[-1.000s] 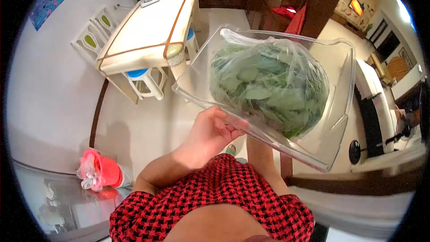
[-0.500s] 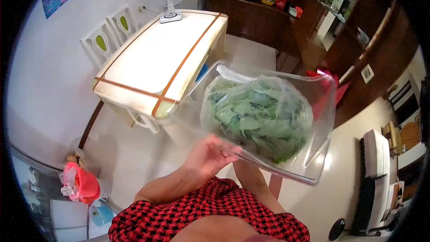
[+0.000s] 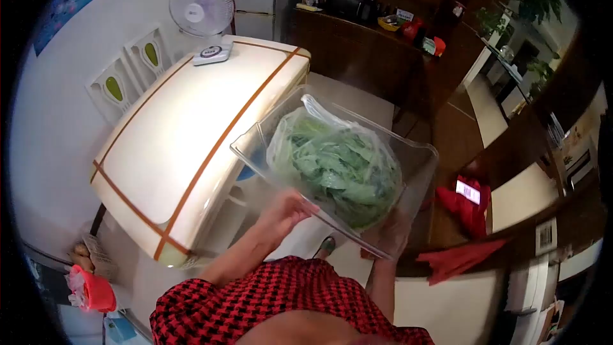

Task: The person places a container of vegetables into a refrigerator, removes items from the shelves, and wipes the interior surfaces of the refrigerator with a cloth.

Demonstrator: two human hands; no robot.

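A clear plastic bin (image 3: 416, 153) is held up in front of my body, tilted a little. Inside it lies a bag of leafy greens (image 3: 335, 166), wrapped in thin see-through plastic. With its fingers closed on the near rim, my left hand (image 3: 288, 212) grips the bin at its left side. My right hand (image 3: 394, 233) is at the near right corner of the bin, seen partly through the plastic, and seems to support it there. Its fingertips are blurred behind the wall.
To the left is a white table (image 3: 191, 134) with brown stripes, with a fan (image 3: 207, 19) at its far end. Chairs (image 3: 115, 86) stand along the wall. A dark counter (image 3: 357, 38) is at the back. A red cloth (image 3: 463, 259) hangs at right; a red bin (image 3: 96, 291) stands lower left.
My view has turned to the right and the table looks closer. The plastic bin with the greens has shifted left and levelled somewhat. My right hand now shows at its corner.
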